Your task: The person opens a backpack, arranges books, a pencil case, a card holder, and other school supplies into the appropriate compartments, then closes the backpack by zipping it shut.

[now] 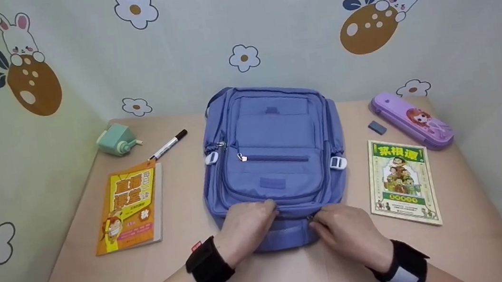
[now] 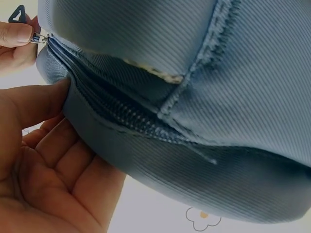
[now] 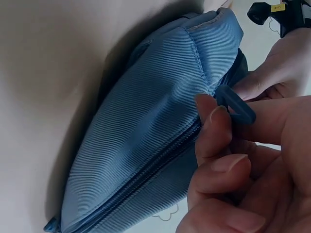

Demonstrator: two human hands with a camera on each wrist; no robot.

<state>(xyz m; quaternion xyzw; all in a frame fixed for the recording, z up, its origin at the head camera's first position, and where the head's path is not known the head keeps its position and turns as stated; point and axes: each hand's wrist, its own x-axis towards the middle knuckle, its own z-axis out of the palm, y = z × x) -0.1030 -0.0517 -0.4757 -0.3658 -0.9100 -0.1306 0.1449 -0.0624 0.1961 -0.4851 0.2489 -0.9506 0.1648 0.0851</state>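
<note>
A blue backpack [image 1: 273, 131] lies on the table with its near end toward me. At that end my left hand [image 1: 247, 227] pinches the fabric edge beside a zipper; in the left wrist view the thumb presses on top and the fingers curl beneath. My right hand [image 1: 351, 231] is a short way to the right and pinches the zipper pull [image 3: 238, 104], whose triangular tab sticks out between thumb and fingers in the right wrist view. Between the hands the zipper teeth [image 2: 131, 116] are parted, and a dark gap shows inside.
Left of the backpack are an orange book [image 1: 127, 209], a marker [image 1: 167, 145] and a green pencil sharpener [image 1: 117, 139]. To the right lie a green-and-cream book [image 1: 402, 182], a small dark eraser [image 1: 377, 127] and a purple pencil case [image 1: 411, 119]. A patterned curtain [image 1: 190, 38] hangs behind.
</note>
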